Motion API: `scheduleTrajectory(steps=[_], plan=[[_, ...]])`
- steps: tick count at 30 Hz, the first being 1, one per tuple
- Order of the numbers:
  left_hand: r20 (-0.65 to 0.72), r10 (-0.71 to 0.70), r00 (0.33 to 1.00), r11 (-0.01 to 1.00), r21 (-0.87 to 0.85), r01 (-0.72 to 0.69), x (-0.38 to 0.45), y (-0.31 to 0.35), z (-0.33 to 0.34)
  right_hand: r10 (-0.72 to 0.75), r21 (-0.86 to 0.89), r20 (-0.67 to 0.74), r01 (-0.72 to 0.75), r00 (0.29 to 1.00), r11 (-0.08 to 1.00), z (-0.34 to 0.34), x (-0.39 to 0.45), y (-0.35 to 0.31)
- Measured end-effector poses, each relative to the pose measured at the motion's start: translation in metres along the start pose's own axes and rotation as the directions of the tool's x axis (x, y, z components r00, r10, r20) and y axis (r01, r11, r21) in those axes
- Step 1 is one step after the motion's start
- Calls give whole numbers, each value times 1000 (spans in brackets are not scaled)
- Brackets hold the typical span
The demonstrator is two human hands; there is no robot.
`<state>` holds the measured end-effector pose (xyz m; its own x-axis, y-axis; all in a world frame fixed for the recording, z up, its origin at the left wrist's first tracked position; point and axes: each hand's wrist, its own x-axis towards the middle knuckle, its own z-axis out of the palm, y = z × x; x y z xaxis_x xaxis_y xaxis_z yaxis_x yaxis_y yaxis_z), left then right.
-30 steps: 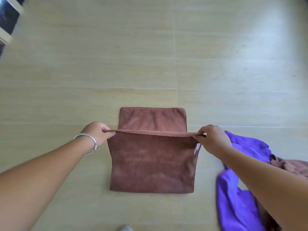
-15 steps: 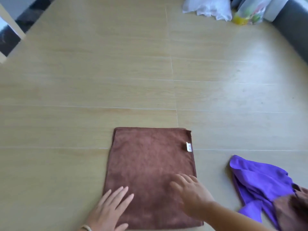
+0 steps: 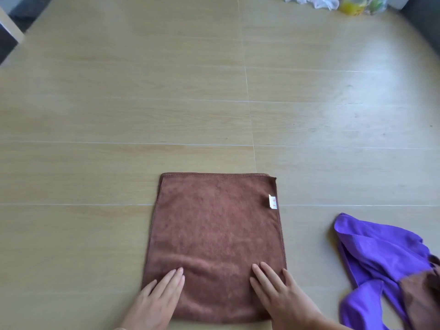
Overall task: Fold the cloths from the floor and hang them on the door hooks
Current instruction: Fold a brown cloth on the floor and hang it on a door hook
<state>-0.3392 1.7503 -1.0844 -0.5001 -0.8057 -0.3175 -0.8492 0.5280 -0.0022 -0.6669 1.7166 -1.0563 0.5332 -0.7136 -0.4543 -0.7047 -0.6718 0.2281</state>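
Your left hand (image 3: 156, 300) and right hand (image 3: 277, 294) lie flat, fingers straight and close together, on the near edge of the soft brown square cloth (image 3: 215, 234) on the wooden floor (image 3: 119, 115). It looks light and floppy, so pinch its corners. The crumpled purple cloth (image 3: 376, 256) runs off the picture's edge. You can't see any door hooks.

Pale wood-look floor (image 3: 119, 115), white plastic bag (image 3: 312, 1) beside yellow-green packet (image 3: 357, 5) (both at the far edge).
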Motion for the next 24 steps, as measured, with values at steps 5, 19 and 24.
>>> scheduleTrajectory(steps=[5, 19, 24], plan=[[21, 35, 999, 995, -93, -33, 5, 0, -5, 1, -6, 105, 0, 994, 1000, 5, 1, -14], [320, -226, 920, 950, -136, 281, -30, -32, -233, 278, 344, 181, -326, 943, 880, -196, -87, 73], [338, -243, 909, 947, -122, 298, -51, -46, -371, 284, 281, 180, -326, 942, 903, -320, -130, 121]])
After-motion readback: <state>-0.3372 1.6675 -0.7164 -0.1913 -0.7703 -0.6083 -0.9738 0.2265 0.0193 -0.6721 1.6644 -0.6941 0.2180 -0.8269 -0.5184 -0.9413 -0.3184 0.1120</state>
